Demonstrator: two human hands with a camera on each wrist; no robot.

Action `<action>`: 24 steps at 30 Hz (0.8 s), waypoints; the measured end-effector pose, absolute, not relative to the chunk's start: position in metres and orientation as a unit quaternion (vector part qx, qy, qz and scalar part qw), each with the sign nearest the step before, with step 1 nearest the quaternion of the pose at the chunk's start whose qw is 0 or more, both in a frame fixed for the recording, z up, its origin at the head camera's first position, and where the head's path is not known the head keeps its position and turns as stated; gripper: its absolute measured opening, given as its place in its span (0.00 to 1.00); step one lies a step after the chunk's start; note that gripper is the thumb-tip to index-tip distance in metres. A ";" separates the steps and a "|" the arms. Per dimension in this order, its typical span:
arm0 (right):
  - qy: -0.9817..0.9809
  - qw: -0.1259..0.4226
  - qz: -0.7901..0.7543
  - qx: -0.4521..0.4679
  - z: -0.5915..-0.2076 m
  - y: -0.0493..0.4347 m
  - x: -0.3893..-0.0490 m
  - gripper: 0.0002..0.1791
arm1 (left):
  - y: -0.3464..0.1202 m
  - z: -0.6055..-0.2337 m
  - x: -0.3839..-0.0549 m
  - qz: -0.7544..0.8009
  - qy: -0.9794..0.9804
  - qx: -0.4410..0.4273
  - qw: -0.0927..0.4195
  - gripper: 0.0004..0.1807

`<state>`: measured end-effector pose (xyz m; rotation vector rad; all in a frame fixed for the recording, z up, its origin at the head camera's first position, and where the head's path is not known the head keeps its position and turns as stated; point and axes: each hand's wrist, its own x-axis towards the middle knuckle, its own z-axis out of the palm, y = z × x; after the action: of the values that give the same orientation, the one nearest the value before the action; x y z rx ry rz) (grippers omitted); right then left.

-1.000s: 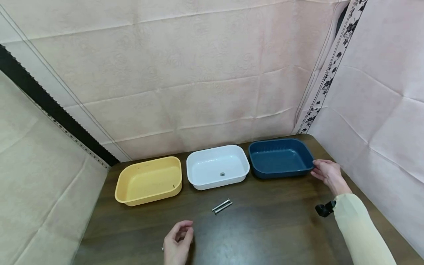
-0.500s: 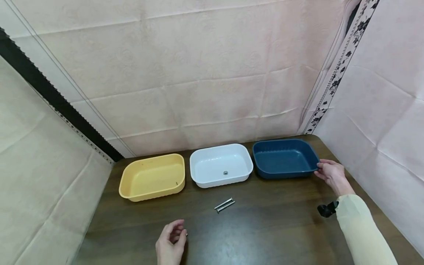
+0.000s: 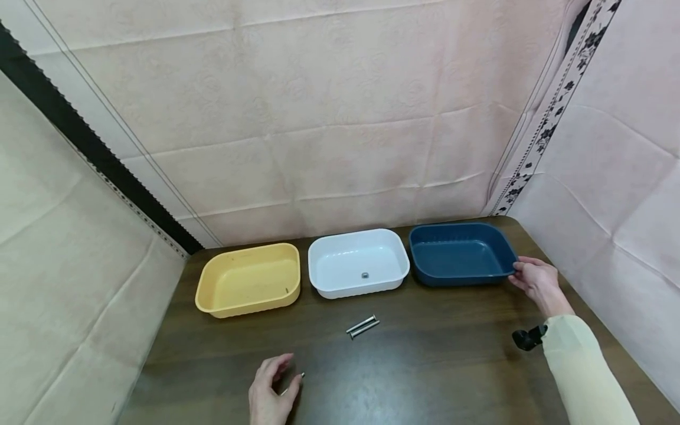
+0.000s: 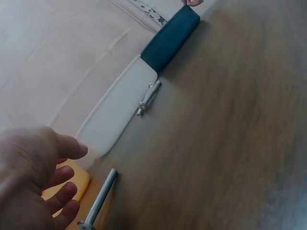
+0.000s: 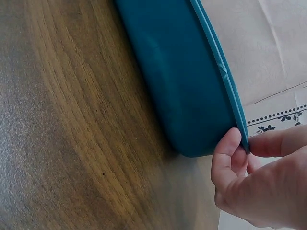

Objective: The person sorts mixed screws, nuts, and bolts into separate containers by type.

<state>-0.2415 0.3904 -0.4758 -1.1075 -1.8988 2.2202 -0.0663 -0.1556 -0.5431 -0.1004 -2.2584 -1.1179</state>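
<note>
My left hand (image 3: pixel 268 391) is low over the brown table, its thumb and fingers spread apart. A silver bolt (image 4: pixel 101 199) lies beside that hand, apart from the fingers in the left wrist view; in the head view the thumb partly hides it. Two more bolts (image 3: pixel 363 327) lie side by side on the table in front of the white tray (image 3: pixel 359 290). At the right, my right hand (image 3: pixel 539 284) pinches the near right corner of the blue tray (image 3: pixel 462 280), thumb and fingers on its rim (image 5: pixel 224 72).
To the left of the white tray stands a yellow tray (image 3: pixel 249 310) with a small dark speck inside. A small metal piece (image 3: pixel 365 275) lies in the white tray. Pale cloth (image 3: pixel 340 159) hangs behind and at both sides of the table (image 3: pixel 425 354).
The left hand's fingers have spread from a closer curl, and the bolt beside the thumb now shows. The head view has shifted slightly. My right hand stays on the blue tray's corner.
</note>
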 end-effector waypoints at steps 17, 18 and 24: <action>-0.606 0.009 0.712 -0.355 -0.477 0.392 -0.242 0.09 | -0.172 -0.563 -0.070 -0.383 -0.874 -0.133 0.268 0.28; -0.606 0.009 0.712 -0.354 -0.478 0.392 -0.242 0.10 | -0.173 -0.564 -0.070 -0.378 -0.875 -0.141 0.267 0.27; -0.608 0.007 0.711 -0.355 -0.478 0.392 -0.241 0.11 | -0.176 -0.570 -0.074 -0.357 -0.868 -0.185 0.290 0.24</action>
<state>-0.2414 0.3917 -0.4781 -1.1086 -1.9002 2.2223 -0.0741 -0.1757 -0.5696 -0.4935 -2.3159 -0.9531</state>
